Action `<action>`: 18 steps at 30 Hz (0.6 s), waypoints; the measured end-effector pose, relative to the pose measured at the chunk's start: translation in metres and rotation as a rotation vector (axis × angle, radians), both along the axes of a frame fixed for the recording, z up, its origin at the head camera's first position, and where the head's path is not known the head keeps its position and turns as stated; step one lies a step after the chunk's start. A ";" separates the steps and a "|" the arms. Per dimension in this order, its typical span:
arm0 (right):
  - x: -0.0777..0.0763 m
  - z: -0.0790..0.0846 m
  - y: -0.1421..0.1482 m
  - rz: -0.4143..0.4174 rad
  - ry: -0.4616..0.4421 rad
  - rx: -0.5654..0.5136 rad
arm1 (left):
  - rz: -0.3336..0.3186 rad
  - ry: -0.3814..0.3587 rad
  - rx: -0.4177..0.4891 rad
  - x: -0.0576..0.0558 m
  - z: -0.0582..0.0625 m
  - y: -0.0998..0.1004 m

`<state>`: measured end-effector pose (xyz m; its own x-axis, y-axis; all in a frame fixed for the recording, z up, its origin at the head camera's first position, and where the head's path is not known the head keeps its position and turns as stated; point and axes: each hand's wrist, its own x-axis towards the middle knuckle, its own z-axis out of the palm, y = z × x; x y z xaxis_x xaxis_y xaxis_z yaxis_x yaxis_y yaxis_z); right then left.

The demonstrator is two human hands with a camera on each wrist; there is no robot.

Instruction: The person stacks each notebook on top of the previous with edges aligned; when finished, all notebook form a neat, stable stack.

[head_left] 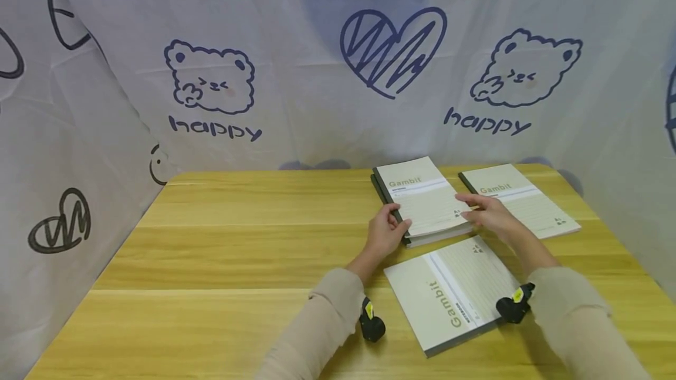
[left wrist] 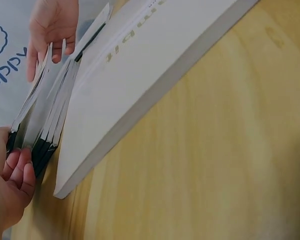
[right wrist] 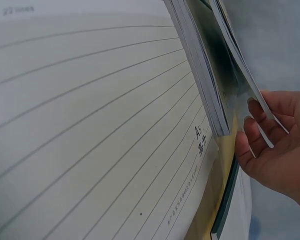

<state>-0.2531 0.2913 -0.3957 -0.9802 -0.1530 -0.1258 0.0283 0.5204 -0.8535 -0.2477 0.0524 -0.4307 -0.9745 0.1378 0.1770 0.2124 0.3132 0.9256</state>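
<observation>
A stack of white Gambit notebooks with dark spines stands at the right of the table, toward the back. Its top notebook point(head_left: 422, 201) is raised slightly off the notebooks below point(left wrist: 54, 120), a gap showing in both wrist views. My left hand point(head_left: 386, 232) grips it at the near end of the spine, thumb on top and fingers underneath. At the opposite edge, my right hand point(head_left: 493, 216) pinches it between thumb and fingers; loose page edges point(right wrist: 265, 135) spread there. The front notebook point(head_left: 451, 292) lies turned, its spine toward me, below both hands.
Another Gambit notebook point(head_left: 520, 192) lies to the right of the stack, behind my right forearm. The wooden table point(head_left: 222, 257) extends widely to the left. A printed white cloth point(head_left: 301, 92) hangs behind the table's back edge.
</observation>
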 end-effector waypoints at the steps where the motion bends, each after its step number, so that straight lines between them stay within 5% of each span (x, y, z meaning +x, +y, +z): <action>1: 0.000 0.000 0.000 0.005 0.004 -0.002 | -0.005 0.005 -0.009 0.000 -0.001 0.000; 7: -0.002 -0.003 0.001 0.006 -0.001 0.004 | -0.058 0.061 -0.116 -0.003 -0.005 -0.001; 18: -0.004 -0.009 -0.001 -0.009 -0.004 0.111 | -0.088 0.025 -0.281 -0.004 -0.004 -0.001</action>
<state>-0.2568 0.2906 -0.4050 -0.9808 -0.1296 -0.1458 0.0367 0.6115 -0.7904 -0.2514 0.0513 -0.4349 -0.9524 0.2690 0.1436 0.2720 0.5360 0.7992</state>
